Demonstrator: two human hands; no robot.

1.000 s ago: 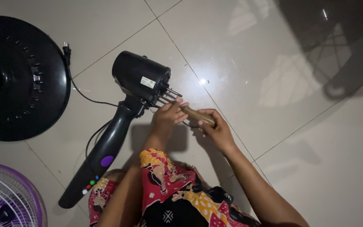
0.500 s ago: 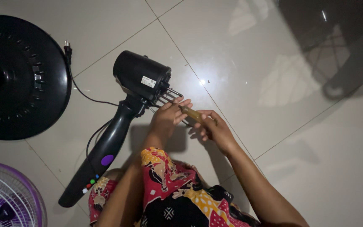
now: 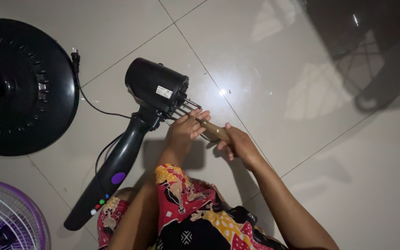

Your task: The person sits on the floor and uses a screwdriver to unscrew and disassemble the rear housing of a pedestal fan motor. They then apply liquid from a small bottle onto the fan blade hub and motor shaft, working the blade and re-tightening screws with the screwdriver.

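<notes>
Since a second ago little has changed: the black round fan base, the fan motor and the purple grille lie where they lay, and both hands have stayed at the front of the motor. The right hand has slid slightly back along the handle, so more of the brown wood shows between the two hands than before.

At the far left, the fan base rests flat on the tiled floor, with the purple wire grille below it at the lower left corner, cut off by the frame edge. A black power cord with its plug near the base's rim runs toward the fan's stand neck, a long dark column lying slantwise on the floor, bearing a purple patch and small coloured buttons. At its upper end sits the fan motor housing, a black drum lying on its side, with thin metal prongs jutting from its front.

The left hand lies just beside those prongs, fingers loosely curled and touching the shaft end of the wooden-handled screwdriver. The tool's tip is hidden among the fingers and prongs. The right hand grips the rear of the handle, fingers wrapped tight around it. Below, a patterned red and yellow garment covers the person's lap.

No containers are in view.
</notes>
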